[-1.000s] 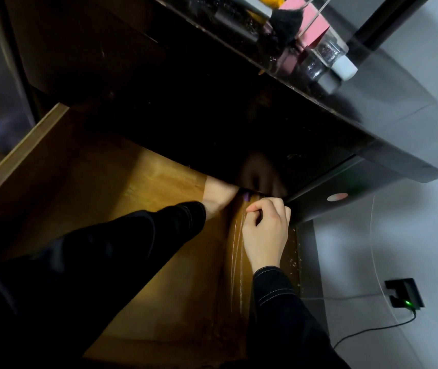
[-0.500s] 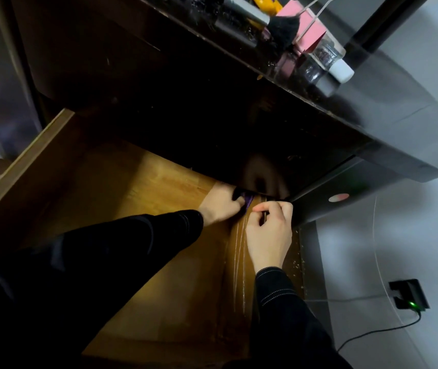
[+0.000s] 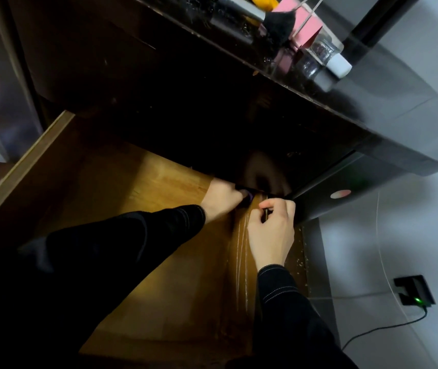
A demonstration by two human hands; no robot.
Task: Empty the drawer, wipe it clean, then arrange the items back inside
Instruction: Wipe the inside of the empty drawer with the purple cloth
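Pinching thin dark item w/ R hand fingers, L hand gripping purple obj.

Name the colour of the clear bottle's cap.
White; the cap shows best in the head view.

Fingertips of the left hand vanish under the dark surface; the purple object there and the thin sliver the right hand pinches are too dim to identify.
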